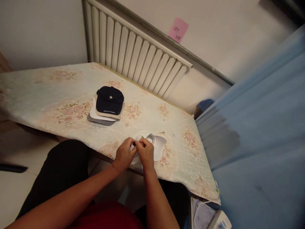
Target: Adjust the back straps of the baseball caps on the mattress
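Note:
A white cap (159,145) lies near the front edge of a table covered with a floral cloth (47,95). Both my hands are at the cap's back part. My left hand (124,154) is closed, pinching the cap's strap area. My right hand (145,153) is closed too, fingers pinched against the same spot, touching the left hand. What exactly sits between the fingertips is too small to make out. A stack of caps lies farther back, with a navy cap (110,100) on top of a beige, a white and a grey one.
A white radiator (133,51) runs along the wall behind the table, with a pink note (178,30) above it. A blue curtain (257,136) hangs on the right. My dark-clothed legs (62,171) are under the table edge.

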Motion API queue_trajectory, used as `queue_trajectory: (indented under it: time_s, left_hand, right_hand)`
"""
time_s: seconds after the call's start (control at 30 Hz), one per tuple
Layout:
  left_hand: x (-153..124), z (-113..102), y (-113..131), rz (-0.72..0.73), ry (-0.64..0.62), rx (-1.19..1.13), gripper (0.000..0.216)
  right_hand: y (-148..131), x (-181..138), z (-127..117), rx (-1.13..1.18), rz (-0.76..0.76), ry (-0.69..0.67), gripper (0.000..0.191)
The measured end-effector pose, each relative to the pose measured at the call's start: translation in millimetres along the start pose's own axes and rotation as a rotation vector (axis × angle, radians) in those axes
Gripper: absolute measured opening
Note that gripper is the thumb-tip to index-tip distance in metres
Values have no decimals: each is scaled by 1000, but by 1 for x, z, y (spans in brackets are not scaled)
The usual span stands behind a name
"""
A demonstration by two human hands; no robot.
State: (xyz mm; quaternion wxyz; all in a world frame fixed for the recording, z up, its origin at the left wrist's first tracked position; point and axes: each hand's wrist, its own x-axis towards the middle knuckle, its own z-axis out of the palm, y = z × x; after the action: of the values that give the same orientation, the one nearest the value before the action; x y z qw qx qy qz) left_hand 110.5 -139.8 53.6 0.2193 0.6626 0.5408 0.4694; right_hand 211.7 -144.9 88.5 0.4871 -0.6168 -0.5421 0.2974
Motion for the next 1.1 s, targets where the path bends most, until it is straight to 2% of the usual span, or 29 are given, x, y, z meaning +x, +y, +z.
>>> queue_trajectory:
  time_s: [0.3, 0.47, 0.67, 0.87, 1.1]
  left_hand:
    - [-3, 5, -8, 89, 8, 11, 11]
    - [-4, 6, -13, 81, -12, 12, 9]
    - [-5, 4, -10, 44, -35, 5, 10]
    - [-9, 4, -14, -17, -43, 11, 9]
    - [-10, 3, -18, -50, -40, 5, 12]
  right_hand:
    - [-1, -2, 2, 106, 66, 135, 22]
    - [9, 1, 1, 173, 70, 92, 22]
    - [22, 2, 2, 230, 103, 106, 20]
    - [28, -7, 6, 390, 280, 207, 21]
    - [41, -14, 17, 656, 450, 97, 33]
